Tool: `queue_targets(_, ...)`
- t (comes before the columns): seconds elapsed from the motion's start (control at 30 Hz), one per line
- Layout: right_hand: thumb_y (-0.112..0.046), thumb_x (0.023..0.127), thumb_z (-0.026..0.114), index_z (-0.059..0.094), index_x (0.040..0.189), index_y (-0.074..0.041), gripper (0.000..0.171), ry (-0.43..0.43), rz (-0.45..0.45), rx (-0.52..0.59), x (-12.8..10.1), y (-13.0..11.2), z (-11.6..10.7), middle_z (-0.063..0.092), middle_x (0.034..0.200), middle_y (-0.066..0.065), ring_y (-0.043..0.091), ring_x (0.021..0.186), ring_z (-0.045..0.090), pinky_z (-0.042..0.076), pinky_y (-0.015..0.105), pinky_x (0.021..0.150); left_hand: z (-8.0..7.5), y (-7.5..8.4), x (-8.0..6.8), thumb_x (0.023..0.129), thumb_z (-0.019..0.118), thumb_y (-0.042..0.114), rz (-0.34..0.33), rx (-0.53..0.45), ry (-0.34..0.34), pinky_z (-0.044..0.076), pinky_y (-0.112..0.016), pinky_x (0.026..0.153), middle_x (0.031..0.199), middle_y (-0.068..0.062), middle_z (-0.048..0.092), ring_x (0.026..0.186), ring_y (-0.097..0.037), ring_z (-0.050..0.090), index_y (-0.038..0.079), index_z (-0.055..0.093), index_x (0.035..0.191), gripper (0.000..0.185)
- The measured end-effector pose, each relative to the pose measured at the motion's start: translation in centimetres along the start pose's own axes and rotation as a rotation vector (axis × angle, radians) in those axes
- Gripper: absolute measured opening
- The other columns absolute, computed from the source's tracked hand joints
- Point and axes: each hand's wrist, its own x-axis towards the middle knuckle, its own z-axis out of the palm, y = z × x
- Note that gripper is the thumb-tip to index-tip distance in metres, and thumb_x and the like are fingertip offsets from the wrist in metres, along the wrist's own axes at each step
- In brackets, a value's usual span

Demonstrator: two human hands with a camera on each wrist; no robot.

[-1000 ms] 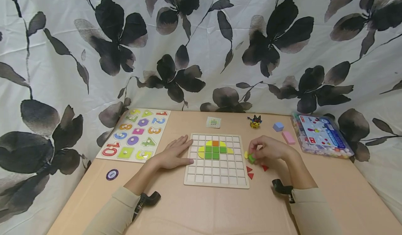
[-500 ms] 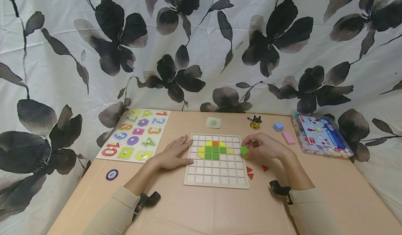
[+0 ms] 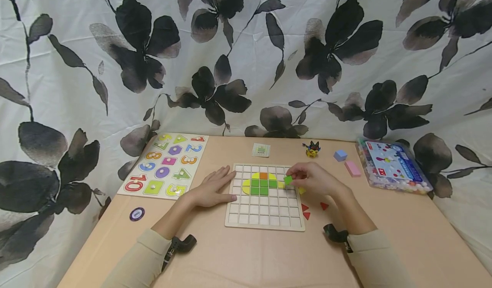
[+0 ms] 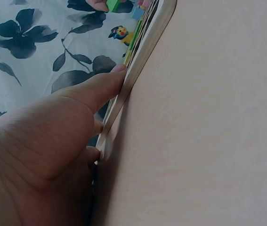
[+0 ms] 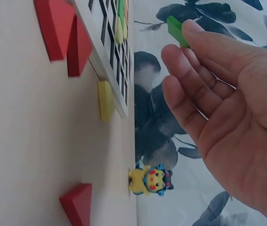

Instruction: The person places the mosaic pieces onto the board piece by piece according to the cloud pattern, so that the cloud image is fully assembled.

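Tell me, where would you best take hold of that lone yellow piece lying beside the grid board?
Probably by its two side edges, coming straight down from above. The yellow piece lies flat on the table, close against the grid board, so its board side looks hard to reach. The right hand, holding a green tile, is nearest.

At the far left of my table [image 3: 238, 258] lies a number puzzle board [image 3: 166, 164] with bright numerals and shapes, and nearer me, beside it, a small round purple token [image 3: 137, 213]. At the back edge sits a small card [image 3: 261, 150], then a little yellow and black toy figure [image 3: 312, 149], a blue cube [image 3: 340, 155] and a pink block [image 3: 352, 168]. At the far right stands a clear box of beads [image 3: 392, 165]. A white curtain with dark flowers [image 3: 246, 57] hangs behind everything.
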Motion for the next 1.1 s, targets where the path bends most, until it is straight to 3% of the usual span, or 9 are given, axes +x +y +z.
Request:
queue_targets(0.3,-0.015,0.09,0.082,0.075,0.115,-0.014,0.025,0.021,-0.007,-0.019,0.4,-0.8,1.1,0.066,0.094,0.0,0.021,0.088,0.058,0.051,0.022,0.071,0.1,0.0,0.1,0.097,0.061,0.063,0.007,0.002,0.009,0.004,-0.056,0.132,0.176,-0.014,0.006,0.163,-0.035,0.002,0.016,0.024,0.167,0.092)
queue_targets(0.8,-0.013,0.091,0.081,0.074,0.116,-0.004,0.028,-0.024,0.0,-0.116,0.9,-1.9,3.0,0.065,0.094,-0.001,0.017,0.088,0.057,0.05,0.025,0.074,-0.1,0.2,0.0,0.097,0.062,0.062,0.01,0.003,0.007,0.004,-0.055,0.132,0.176,-0.015,0.006,0.164,-0.034,0.002,0.016,0.024,0.167,0.092)
queue_targets(1.1,-0.016,0.089,0.084,0.077,0.111,-0.012,0.023,-0.035,0.041,-0.174,1.2,-2.4,3.9,0.067,0.092,-0.005,0.016,0.088,0.057,0.051,0.028,0.078,-0.2,0.3,0.0,0.097,0.063,0.06,0.006,-0.009,0.008,0.003,-0.055,0.132,0.176,-0.015,0.006,0.163,-0.034,0.002,0.016,0.024,0.167,0.091)
